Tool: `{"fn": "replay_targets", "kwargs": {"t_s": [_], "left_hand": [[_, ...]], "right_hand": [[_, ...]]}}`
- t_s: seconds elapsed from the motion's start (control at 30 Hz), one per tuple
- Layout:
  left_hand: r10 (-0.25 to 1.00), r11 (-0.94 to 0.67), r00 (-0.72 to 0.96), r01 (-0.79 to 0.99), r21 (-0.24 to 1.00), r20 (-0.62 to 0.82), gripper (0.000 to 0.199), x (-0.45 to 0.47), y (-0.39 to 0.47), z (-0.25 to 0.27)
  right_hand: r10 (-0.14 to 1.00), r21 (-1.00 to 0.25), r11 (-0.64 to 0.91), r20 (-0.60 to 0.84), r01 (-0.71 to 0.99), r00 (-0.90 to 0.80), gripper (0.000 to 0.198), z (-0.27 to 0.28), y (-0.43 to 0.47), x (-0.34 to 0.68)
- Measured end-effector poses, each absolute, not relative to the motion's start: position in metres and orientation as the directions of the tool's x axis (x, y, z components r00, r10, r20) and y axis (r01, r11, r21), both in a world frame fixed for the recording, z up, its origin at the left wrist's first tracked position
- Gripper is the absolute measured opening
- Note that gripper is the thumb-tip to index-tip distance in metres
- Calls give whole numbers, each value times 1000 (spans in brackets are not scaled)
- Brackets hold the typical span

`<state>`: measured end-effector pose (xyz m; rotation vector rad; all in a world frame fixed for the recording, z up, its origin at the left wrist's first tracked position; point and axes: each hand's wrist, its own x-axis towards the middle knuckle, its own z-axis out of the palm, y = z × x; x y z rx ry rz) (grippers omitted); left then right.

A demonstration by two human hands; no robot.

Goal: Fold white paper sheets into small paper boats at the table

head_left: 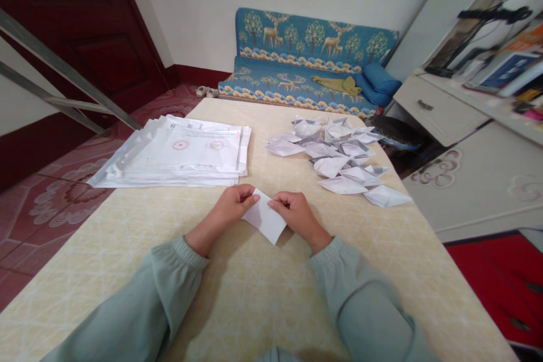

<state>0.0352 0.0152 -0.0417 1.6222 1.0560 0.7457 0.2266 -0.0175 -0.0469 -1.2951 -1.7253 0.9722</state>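
Papers lie left on the table, folded pieces right. Nearer, between them — the sheet; behind, a sofa.

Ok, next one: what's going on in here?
A person's left hand and right hand have a small piece of white paper in their grip, held above a table. To the right lies a cluster of pointed, boat-like folded papers; to the left sits a stack of papers, the top sheet bearing red stamps.
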Motion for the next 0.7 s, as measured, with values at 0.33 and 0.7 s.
{"fn": "replay_targets", "kwargs": {"t_s": [0.33,0.7], "left_hand": [[962,-268,179,440,857,208,27,38,12,-43],[988,-127,112,202,971,106,27,42,14,-44]], "right_hand": [[959,-898,234,151,373,-238,32,-44,-17,228],[942,-986,107,60,125,-331,48,-33,-21,236]]}}
